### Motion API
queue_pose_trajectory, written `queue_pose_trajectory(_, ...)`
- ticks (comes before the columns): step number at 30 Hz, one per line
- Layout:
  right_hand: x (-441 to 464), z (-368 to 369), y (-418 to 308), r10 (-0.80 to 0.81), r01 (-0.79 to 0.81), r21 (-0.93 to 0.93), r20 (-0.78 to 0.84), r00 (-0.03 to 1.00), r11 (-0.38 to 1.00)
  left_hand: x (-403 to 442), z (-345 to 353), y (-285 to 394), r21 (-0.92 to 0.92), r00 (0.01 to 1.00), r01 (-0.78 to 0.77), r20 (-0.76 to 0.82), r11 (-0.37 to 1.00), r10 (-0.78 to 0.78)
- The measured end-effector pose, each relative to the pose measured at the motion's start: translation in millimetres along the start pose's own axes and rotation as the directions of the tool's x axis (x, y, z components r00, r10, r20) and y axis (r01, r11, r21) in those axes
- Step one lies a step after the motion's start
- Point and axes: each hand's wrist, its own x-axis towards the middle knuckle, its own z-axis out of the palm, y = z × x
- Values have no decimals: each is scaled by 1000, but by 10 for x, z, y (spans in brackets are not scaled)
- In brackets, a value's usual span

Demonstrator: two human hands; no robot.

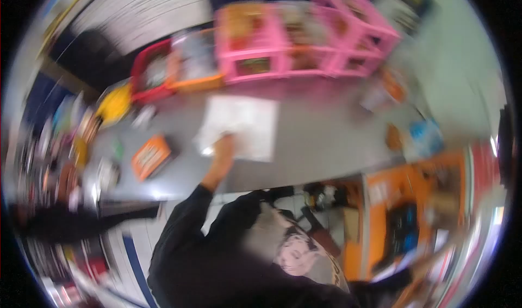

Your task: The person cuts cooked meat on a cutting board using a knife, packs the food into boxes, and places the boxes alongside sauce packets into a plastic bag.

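My left hand [222,149] reaches over the metal table and lies at the near left part of a flat white sheet [253,120], which may be paper or plastic. Blur hides whether its fingers grip the sheet or only rest on it. Far to the lower right, my right hand [421,268] is stretched out low beside an orange shelf unit [375,221]. Pale, paper-like things [440,240] are close to that hand. Its fingers are smeared by motion, so I cannot make out what they touch.
Pink baskets [255,71], an orange tray [198,83] and a red basket [144,96] line the table's back. An orange box [151,157] lies to the left. A tub [383,90] and a blue-and-white pack [426,138] stand right. Drawers or shelves hold dark items below.
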Motion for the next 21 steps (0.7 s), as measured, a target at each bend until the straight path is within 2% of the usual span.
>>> queue_pose_trajectory(1,184,229,61,-9,9,-11,58,998,1000,-7,-43,132,38,993,113,21,993,-114)
queue_pose_trajectory(2,364,476,24,-22,23,-11,97,995,1000,9,-26,36,44,982,-101,-155,994,107)
queue_pose_trajectory(3,506,672,-66,-35,36,-6,123,992,999,47,28,-6,188,951,-154,-237,970,197)
queue_pose_trajectory(5,652,894,-267,-56,53,24,149,987,998,49,-97,-2,-82,961,-143,-249,986,119)
queue_pose_trajectory(6,668,982,-397,-59,51,55,153,986,997,92,-115,-32,-72,963,-108,-255,992,86)
queue_pose_trajectory(8,523,991,-408,-71,50,147,140,988,988,4,-191,108,-98,1000,23,5,995,-23)
queue_pose_trajectory(9,522,1033,-498,-86,57,204,141,986,977,41,-239,109,-97,999,42,-13,994,-44)
queue_pose_trajectory(11,513,1083,-700,-115,64,331,138,984,941,90,-307,90,-90,997,-13,81,996,21)
queue_pose_trajectory(12,498,1087,-811,-132,68,393,137,982,917,127,-356,94,-95,997,6,71,995,1)
queue_pose_trajectory(14,434,1064,-1088,-174,66,542,151,973,838,189,-443,143,88,960,11,279,996,-35)
queue_pose_trajectory(18,137,904,-1756,-264,4,796,196,944,606,235,-366,108,189,967,-21,255,982,-29)
queue_pose_trajectory(20,-130,949,-2010,-284,-44,843,230,931,536,206,-259,-32,260,966,-162,237,952,99)
queue_pose_trajectory(21,-265,1067,-2028,-268,-65,835,248,931,547,181,-281,-64,262,968,-159,230,952,98)
